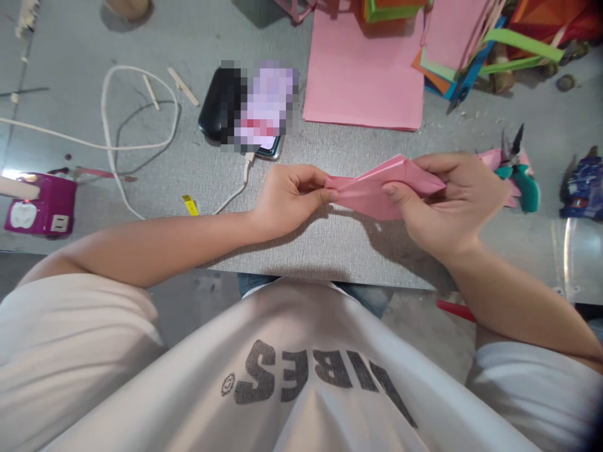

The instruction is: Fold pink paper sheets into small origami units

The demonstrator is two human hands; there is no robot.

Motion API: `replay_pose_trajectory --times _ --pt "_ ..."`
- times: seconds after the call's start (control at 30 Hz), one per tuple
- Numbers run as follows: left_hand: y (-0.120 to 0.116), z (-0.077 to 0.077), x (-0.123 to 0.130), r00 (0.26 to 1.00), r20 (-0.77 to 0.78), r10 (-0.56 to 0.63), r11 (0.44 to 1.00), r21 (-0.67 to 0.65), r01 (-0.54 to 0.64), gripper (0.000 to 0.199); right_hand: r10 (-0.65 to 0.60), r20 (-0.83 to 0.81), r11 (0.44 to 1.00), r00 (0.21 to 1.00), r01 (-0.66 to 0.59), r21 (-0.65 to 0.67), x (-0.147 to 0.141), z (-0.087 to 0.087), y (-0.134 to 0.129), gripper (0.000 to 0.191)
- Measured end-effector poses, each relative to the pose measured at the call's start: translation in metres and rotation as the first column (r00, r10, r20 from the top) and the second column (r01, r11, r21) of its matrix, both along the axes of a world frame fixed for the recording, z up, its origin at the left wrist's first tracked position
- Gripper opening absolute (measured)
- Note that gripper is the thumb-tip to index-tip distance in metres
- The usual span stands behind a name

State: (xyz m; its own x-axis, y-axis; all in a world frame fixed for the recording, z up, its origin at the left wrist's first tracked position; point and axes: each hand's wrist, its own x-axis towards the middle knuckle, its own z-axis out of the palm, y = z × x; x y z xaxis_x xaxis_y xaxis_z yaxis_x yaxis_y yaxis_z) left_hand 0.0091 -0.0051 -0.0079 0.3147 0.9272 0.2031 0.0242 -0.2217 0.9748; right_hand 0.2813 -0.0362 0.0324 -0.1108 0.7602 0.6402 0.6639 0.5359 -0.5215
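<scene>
A folded piece of pink paper (372, 191) is held above the grey table near its front edge. My left hand (296, 198) pinches the paper's narrow left end between thumb and fingers. At its wider right part, my right hand (443, 201) grips it, thumb on the near face and fingers behind, partly hidden. A pointed flap stands up along the paper's top. Beyond it lies a stack of flat pink sheets (362, 75).
Behind my left hand are a black case (221, 103) and a phone (268, 107) with a white cable (247, 169). Green-handled pliers (525, 182) lie right of my right hand. A purple box (42, 204) stands far left; coloured papers (456, 37) lie back right.
</scene>
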Motion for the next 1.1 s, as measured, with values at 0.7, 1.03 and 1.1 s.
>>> replay_pose_trajectory --times 0.7,1.03,1.1 --pt "-0.003 0.003 -0.004 0.982 -0.023 -0.186 0.982 0.031 0.186 0.048 0.078 -0.163 0.996 0.984 -0.083 -0.029 -0.001 -0.014 0.003 0.017" --pt "-0.004 0.006 -0.002 0.979 0.039 -0.199 0.979 0.043 0.197 0.053 0.109 -0.229 0.983 0.967 -0.139 -0.120 0.001 -0.037 0.015 0.034" --pt "-0.004 0.006 -0.001 0.989 0.002 -0.148 0.987 0.070 0.147 0.053 0.136 -0.241 0.979 0.961 -0.167 -0.116 -0.002 -0.036 0.013 0.032"
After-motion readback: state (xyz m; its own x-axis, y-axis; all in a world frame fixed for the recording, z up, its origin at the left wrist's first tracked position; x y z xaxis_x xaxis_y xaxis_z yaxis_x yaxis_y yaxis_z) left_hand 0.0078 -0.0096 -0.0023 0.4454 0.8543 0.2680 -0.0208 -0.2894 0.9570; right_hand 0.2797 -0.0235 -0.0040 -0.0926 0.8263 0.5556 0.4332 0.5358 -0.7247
